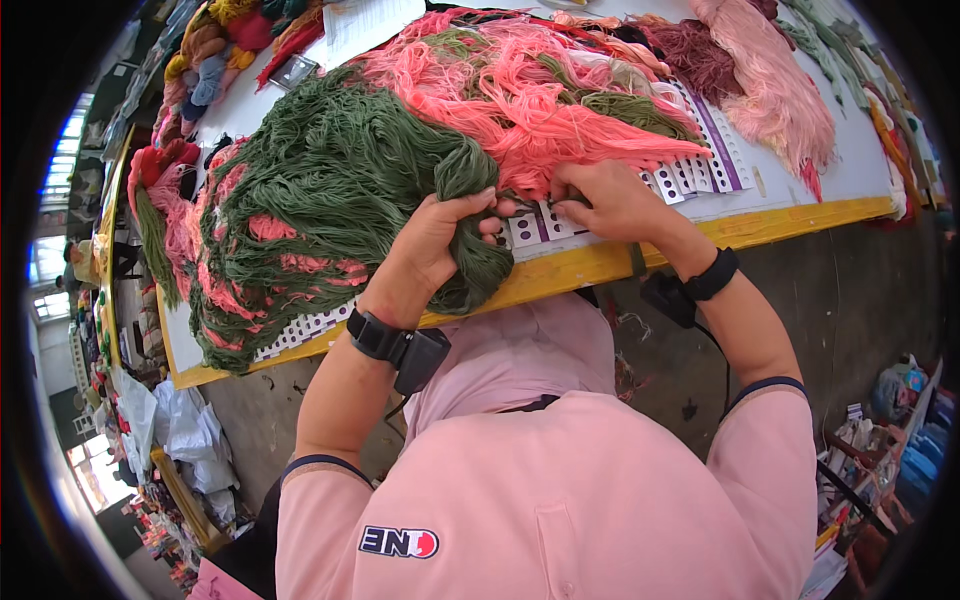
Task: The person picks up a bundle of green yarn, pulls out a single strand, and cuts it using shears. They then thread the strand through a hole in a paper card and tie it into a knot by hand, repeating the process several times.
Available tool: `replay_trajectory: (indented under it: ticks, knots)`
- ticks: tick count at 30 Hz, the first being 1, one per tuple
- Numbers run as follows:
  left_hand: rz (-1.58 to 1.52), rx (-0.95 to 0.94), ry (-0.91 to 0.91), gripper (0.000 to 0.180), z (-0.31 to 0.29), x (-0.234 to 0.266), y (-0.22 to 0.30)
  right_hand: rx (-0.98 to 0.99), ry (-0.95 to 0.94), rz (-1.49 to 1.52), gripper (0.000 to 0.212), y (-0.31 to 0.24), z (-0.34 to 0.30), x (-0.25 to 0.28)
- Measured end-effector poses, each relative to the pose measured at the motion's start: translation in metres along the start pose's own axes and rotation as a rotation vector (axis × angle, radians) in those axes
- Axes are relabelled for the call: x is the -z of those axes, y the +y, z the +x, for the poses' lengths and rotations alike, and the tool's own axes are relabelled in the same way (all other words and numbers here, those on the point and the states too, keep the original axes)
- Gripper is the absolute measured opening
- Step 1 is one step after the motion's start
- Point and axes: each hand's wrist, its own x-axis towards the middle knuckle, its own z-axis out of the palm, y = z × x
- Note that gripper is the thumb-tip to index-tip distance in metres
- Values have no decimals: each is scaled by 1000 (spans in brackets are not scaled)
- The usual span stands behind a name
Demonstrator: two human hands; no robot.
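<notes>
My left hand (445,232) is closed round a thick bunch of dark green yarn (340,160) at the table's front edge. The bunch bulges above the fist and hangs below it, while the rest spreads loosely to the left. My right hand (597,200) is bent in a pinch close by on the right, and dark strands seem to run toward it from the left hand; its fingertips are partly hidden. Coral pink yarn (540,115) lies heaped just beyond both hands. Under the yarn are white punched cards (690,180) with rows of dark holes and purple strips.
The white table (850,165) has a yellow front edge (780,222). Pale pink yarn (775,95) and maroon yarn (695,60) lie at the back right. Multicoloured skeins (210,75) and a paper sheet (370,25) are at the back left. White plastic bags (190,430) stand on the floor at left.
</notes>
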Motion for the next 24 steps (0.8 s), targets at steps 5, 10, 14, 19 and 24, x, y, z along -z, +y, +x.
replay_trajectory:
  ticks: [5,10,14,19,24]
  knots:
    - [399,-46,28,16,6,-11,-8,43,102,30,13,4,-2,-6]
    - [810,-225,285,19,14,-21,-15,63,120,48,13,6,-3,-7]
    - [790,-276,263,15,17,-24,-18,68,137,73,13,5,-6,-7]
    - [725,-113,180,18,11,-36,-9,66,129,61,13,5,-6,-6]
    - [736,-108,187,19,16,-36,-14,57,133,71,13,3,-7,-6]
